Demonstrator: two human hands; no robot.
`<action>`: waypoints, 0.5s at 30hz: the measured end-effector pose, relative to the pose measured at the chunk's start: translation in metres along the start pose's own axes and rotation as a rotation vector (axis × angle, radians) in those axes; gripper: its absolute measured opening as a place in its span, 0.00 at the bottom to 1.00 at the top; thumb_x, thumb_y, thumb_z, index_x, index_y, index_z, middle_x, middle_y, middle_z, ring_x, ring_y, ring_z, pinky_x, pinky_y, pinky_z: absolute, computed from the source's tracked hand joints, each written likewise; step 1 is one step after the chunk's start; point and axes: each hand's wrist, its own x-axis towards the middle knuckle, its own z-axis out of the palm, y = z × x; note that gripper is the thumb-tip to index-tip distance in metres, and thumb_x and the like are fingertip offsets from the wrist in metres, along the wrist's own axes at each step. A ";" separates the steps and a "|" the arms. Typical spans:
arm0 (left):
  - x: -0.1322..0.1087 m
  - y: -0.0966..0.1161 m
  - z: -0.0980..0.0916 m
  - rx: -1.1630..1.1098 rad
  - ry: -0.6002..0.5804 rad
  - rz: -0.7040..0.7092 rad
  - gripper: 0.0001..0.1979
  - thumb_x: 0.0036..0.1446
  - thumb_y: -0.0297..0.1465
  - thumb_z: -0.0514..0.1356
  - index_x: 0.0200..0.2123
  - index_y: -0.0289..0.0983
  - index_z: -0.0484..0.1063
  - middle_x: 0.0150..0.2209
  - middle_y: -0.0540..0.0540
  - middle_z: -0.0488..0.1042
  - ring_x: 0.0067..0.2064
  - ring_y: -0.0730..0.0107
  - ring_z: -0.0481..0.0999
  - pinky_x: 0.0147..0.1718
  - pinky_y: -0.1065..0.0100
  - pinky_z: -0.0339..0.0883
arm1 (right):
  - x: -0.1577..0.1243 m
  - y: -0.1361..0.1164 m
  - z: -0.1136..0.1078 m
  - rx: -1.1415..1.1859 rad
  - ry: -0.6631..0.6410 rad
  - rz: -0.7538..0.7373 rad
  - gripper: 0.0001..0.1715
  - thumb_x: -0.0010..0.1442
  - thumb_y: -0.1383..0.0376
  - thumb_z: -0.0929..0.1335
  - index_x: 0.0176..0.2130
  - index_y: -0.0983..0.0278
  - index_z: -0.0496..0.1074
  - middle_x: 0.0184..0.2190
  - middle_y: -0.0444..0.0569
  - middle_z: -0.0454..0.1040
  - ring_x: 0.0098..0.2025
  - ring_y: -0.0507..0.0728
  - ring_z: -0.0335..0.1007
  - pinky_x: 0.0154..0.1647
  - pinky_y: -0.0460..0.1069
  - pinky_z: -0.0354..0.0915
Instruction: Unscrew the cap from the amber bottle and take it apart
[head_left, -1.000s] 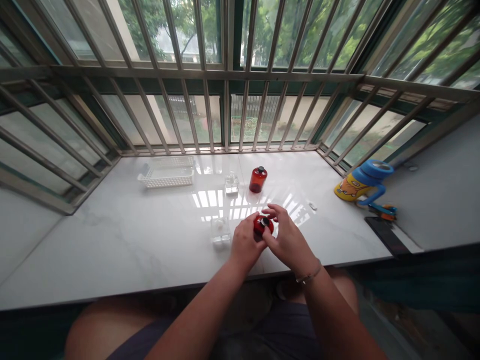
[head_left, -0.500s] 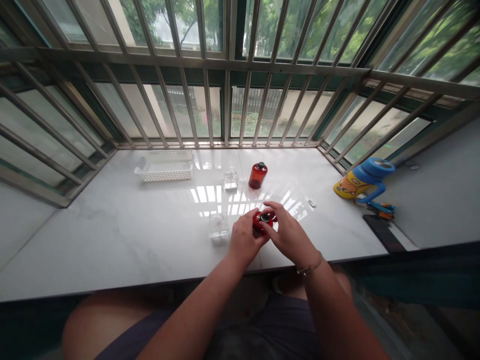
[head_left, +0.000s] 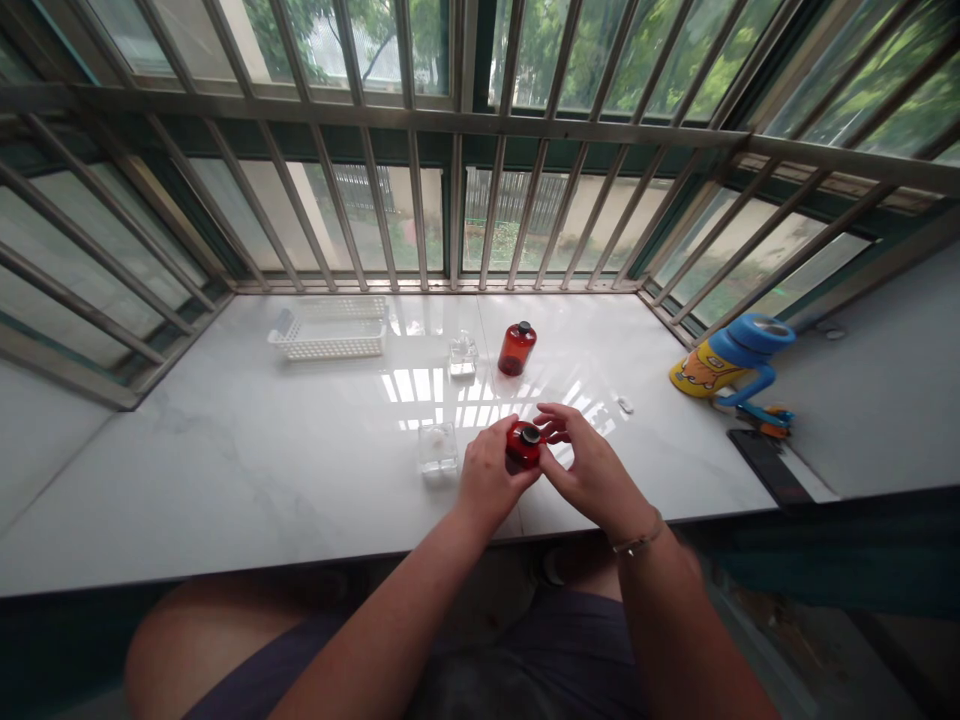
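Note:
A small red bottle [head_left: 523,446] with a black neck or cap [head_left: 530,434] is upright near the front of the white counter. Wrapped around its left side is my left hand [head_left: 487,468]. My right hand [head_left: 589,468] is at the bottle's right side, thumb and fingers apart, with no firm grip showing. Behind them stands another red bottle [head_left: 517,350] with a black top. Left of my hands lies a clear square container [head_left: 438,450], and a second clear glass piece [head_left: 463,356] sits farther back.
A white perforated basket [head_left: 330,348] lies at the back left. On the right are a blue and yellow bottle [head_left: 724,357], a dark phone [head_left: 769,467] and a small blue-orange item [head_left: 769,420]. A tiny white piece [head_left: 625,405] rests on the counter. Metal bars line the window.
My right hand has drawn back to the right from the bottle's top, and its fingers have spread. My left hand keeps its hold.

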 end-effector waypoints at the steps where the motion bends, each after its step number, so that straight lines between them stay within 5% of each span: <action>1: 0.000 0.000 0.000 -0.002 -0.001 -0.001 0.38 0.54 0.31 0.76 0.65 0.44 0.66 0.62 0.41 0.77 0.61 0.48 0.78 0.62 0.45 0.72 | 0.000 0.001 0.001 0.004 0.002 0.005 0.29 0.68 0.63 0.68 0.66 0.55 0.63 0.54 0.53 0.76 0.50 0.60 0.78 0.54 0.60 0.77; 15: 0.000 -0.001 0.001 0.007 0.017 0.012 0.37 0.56 0.33 0.75 0.65 0.44 0.66 0.61 0.41 0.78 0.59 0.48 0.79 0.61 0.45 0.72 | 0.000 -0.003 0.002 -0.054 -0.013 -0.041 0.25 0.70 0.63 0.69 0.64 0.54 0.66 0.57 0.54 0.75 0.53 0.63 0.77 0.55 0.62 0.77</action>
